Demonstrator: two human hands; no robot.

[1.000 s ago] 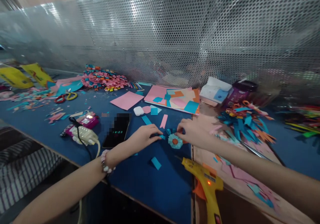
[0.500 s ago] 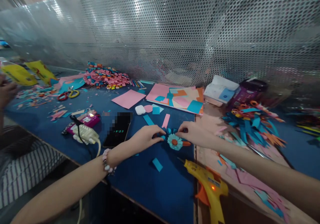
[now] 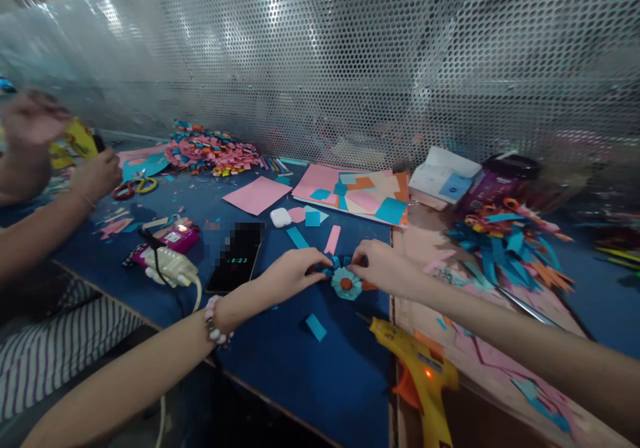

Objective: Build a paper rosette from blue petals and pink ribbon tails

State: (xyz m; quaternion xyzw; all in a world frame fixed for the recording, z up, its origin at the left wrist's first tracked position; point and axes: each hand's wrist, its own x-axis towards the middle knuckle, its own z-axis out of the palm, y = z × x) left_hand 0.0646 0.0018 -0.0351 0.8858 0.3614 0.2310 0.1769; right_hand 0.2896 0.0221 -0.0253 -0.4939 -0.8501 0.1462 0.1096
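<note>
A paper flower (image 3: 347, 284) with pale blue petals and an orange centre lies on the blue table between my hands, with darker blue paper loops behind it. My left hand (image 3: 300, 271) pinches a blue paper loop at the flower's left side. On the upper right, my right hand (image 3: 383, 267) has its fingertips closed on the flower's edge, partly hiding an orange piece. A pink paper strip (image 3: 333, 239) and a blue paper strip (image 3: 297, 238) lie just beyond. Nearer me are a loose blue paper piece (image 3: 316, 327) and a yellow glue gun (image 3: 417, 361) with its orange light on.
A phone (image 3: 235, 258), a white earbud case (image 3: 281, 218) and a power strip (image 3: 170, 265) lie to the left. Paper sheets (image 3: 350, 195) and a loop pile (image 3: 210, 148) sit by the perforated metal screen (image 3: 320, 68). A co-worker's hands (image 3: 95, 175) are at far left.
The co-worker's hands have come further into view at the left, one now holding a dark object. My right hand has shifted slightly left over the flower; my left hand stays almost in place.
</note>
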